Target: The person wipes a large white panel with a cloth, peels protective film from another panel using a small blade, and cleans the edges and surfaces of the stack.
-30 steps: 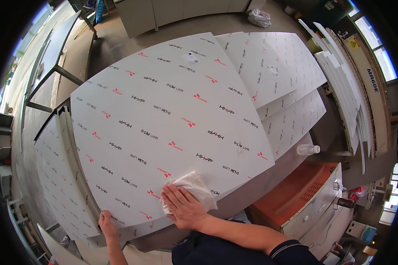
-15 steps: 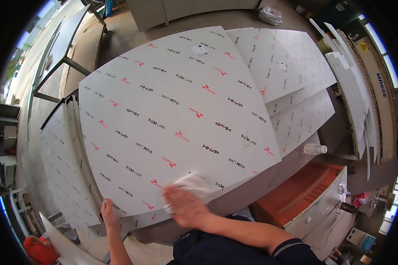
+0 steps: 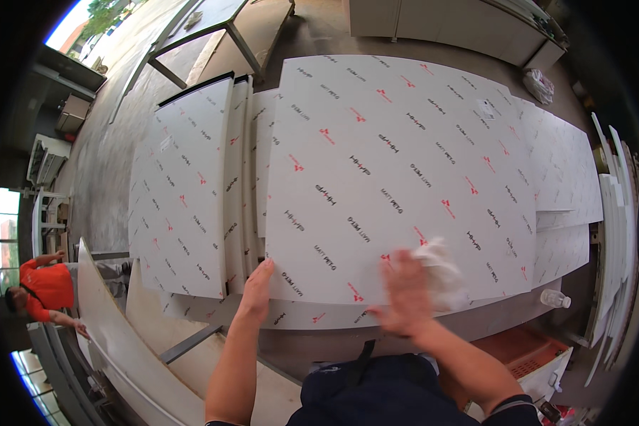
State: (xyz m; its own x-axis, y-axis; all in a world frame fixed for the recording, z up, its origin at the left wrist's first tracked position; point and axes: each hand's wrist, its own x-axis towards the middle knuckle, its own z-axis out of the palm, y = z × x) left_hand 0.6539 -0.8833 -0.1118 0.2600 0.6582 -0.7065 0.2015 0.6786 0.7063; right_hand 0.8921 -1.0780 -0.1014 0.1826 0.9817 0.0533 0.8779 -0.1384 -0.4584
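Observation:
A large white panel [image 3: 397, 184], covered in a protective film with repeated black and red print, lies flat in front of me. My left hand [image 3: 257, 290] rests against its near left corner, fingers stretched out along the edge. Over the near part of the panel, my right hand [image 3: 405, 295] has hold of a crumpled white cloth [image 3: 441, 273]. Motion blurs both the right hand and the cloth, and the fingers are partly smeared. Beneath the panel, the edge of another film-covered panel [image 3: 319, 316] sticks out toward me.
Film-covered panels [image 3: 181, 192] stand stacked at left; more panels [image 3: 564, 170] lie at right. A clear bottle [image 3: 555, 299] lies beside an orange-topped cabinet [image 3: 525, 351]. At far left, a person in orange [image 3: 50, 287] is beside a long board [image 3: 103, 319]. A metal frame [image 3: 206, 42] stands behind.
The view has swung left, bringing the left panel stack and the person in orange further in. My right hand and the cloth have moved right along the panel; my left hand stays at its corner.

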